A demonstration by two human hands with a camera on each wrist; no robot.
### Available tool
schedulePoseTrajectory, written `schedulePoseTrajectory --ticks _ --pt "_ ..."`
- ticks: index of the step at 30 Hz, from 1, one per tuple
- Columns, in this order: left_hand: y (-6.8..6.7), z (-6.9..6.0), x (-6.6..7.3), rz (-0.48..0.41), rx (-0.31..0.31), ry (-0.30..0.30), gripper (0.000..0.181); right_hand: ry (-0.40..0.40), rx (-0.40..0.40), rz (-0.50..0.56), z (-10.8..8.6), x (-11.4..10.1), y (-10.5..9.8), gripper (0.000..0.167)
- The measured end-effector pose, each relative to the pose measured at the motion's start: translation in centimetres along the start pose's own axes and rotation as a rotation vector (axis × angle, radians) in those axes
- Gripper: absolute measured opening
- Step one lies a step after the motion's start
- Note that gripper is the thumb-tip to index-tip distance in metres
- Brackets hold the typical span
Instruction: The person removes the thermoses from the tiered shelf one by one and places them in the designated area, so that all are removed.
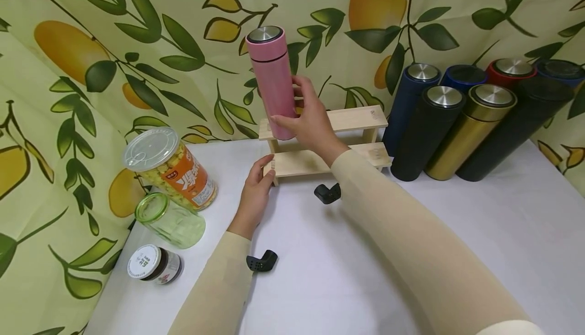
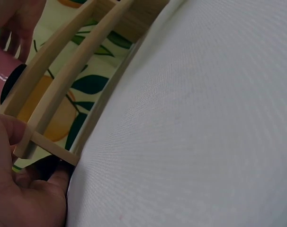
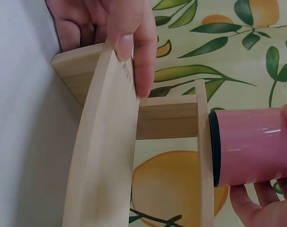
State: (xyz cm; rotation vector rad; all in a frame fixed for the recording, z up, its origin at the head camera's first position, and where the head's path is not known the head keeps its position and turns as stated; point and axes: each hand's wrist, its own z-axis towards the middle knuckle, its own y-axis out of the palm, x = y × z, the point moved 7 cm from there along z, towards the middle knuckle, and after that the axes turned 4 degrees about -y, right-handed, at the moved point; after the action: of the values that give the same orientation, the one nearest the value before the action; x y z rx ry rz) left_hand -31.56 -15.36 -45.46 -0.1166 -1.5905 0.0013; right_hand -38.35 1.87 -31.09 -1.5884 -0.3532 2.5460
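A pink thermos bottle (image 1: pixel 273 84) with a steel-topped lid stands upright at the left end of a two-step wooden rack (image 1: pixel 315 163). My right hand (image 1: pixel 313 119) holds the bottle's lower body from the right side, thumb in front. In the right wrist view the dark base of the bottle meets the upper step (image 3: pixel 206 156); whether its weight rests there I cannot tell. My left hand (image 1: pixel 257 190) grips the left end of the lower step, thumb on top, fingers around the edge. The left wrist view shows that thumb over the wooden end.
Several thermos bottles, among them a gold one (image 1: pixel 473 132) and a black one (image 1: pixel 427 134), crowd the table's right side. To the left are a snack tub (image 1: pixel 183 172) with a clear lid, a green glass jar (image 1: pixel 175 223) and a small white-lidded jar (image 1: pixel 155 264). Behind hangs a fruit-patterned cloth (image 1: pixel 183 71).
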Motion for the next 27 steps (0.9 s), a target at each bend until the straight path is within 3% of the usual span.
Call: schedulePoseTrajectory --ticks 16,27 --pt "0.0 -0.2 -0.1 -0.020 0.006 -0.007 0.047 0.006 -0.025 0.079 -3.7 0.0 -3.7 0.091" --pt "0.0 -0.2 -0.1 -0.015 0.000 -0.007 0.047 0.054 -0.077 0.164 -9.0 1.4 -6.9 0.088"
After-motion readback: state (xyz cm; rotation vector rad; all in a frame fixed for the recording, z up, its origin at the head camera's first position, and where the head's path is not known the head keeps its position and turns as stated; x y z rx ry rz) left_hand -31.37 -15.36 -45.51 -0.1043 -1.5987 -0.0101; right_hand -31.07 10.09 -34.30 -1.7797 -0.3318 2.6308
